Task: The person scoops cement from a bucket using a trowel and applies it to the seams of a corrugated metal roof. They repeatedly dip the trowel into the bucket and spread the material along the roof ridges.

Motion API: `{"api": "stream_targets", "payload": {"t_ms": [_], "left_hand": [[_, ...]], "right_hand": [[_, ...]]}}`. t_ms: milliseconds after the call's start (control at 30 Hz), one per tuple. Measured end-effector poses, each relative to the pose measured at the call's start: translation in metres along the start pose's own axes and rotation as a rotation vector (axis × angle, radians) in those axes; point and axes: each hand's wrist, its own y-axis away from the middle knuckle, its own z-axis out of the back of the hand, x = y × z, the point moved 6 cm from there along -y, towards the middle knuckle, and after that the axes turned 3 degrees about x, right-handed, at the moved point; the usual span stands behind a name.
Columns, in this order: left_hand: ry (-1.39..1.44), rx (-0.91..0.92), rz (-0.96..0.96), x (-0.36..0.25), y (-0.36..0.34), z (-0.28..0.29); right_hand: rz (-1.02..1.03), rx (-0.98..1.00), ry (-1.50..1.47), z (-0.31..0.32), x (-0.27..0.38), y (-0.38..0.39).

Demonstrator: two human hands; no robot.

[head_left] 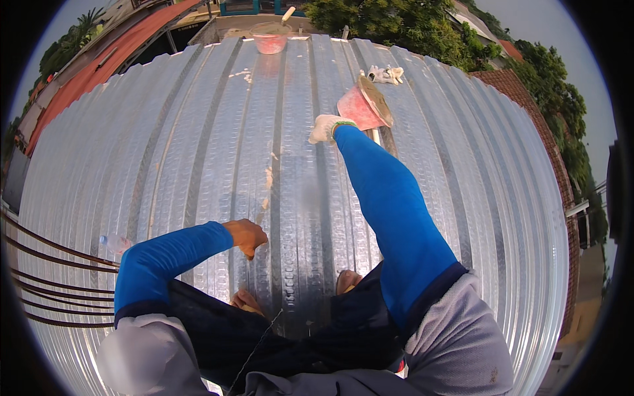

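L hand point(247, 237) curls fingers together; gloved R hand point(326, 128), fingers unclear, is by pink tub point(355, 111) w/ mortar-like mix point(376, 99) left — corrugated roof point(218, 142) only spattered.

tub point(354, 111) sitting on roof point(211, 132) at 1 o'clock, right hand point(325, 129) reaching just beside it at 12, crumpled cloth point(386, 74) lying just beyond tub, basin point(269, 45) sitting between 11 and 12, bottle point(114, 243) lying between 8 and 9

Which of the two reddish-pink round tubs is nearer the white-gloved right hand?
The reddish-pink round tub beside the white-gloved right hand; the other tub stands at the far edge of the ribbed silver metal roof.
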Motion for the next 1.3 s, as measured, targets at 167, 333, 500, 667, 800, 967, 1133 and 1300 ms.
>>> {"api": "stream_targets", "payload": {"t_ms": [167, 333, 500, 667, 800, 967, 1133, 1300], "left_hand": [[0.017, 0.021, 0.020, 0.003, -0.003, -0.003], [0.016, 0.028, 0.005, 0.004, -0.007, -0.003], [0.002, 0.041, -0.002, 0.004, -0.010, -0.003], [0.004, 0.054, 0.000, 0.004, -0.011, -0.002], [0.004, -0.002, -0.025, 0.004, -0.008, 0.000], [0.034, -0.029, -0.002, 0.002, 0.000, 0.002], [-0.002, 0.021, -0.002, -0.001, 0.006, 0.006], [-0.008, -0.022, 0.003, 0.000, 0.005, 0.005]], "right_hand": [[0.014, -0.006, -0.020, -0.003, 0.003, -0.004], [0.019, -0.006, -0.020, -0.004, 0.004, -0.004], [-0.040, 0.027, -0.037, -0.005, 0.001, -0.006], [-0.046, 0.019, -0.053, -0.005, 0.000, -0.007], [-0.040, 0.022, -0.048, -0.007, -0.001, -0.010], [0.029, 0.003, -0.017, -0.006, 0.004, -0.007], [0.011, -0.001, 0.012, -0.003, 0.004, 0.002], [0.007, -0.021, -0.013, -0.003, 0.003, 0.003]]}}
